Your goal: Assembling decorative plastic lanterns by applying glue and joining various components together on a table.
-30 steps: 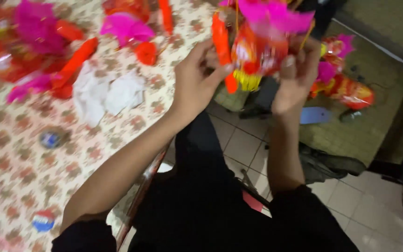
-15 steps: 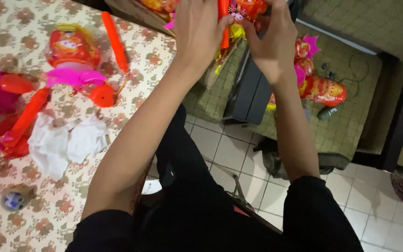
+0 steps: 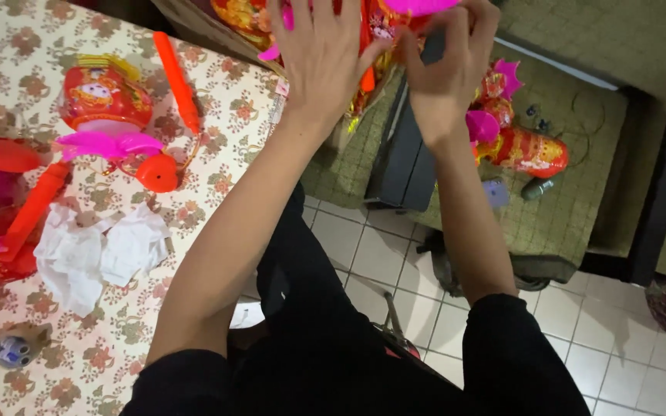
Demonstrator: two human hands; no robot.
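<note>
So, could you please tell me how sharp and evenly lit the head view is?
Head view: left hand and right hand slightly motion-blurred, cropped at the top edge; table evenly lit, soft shadows; red lantern fairly sharp, no harsh glare.
</note>
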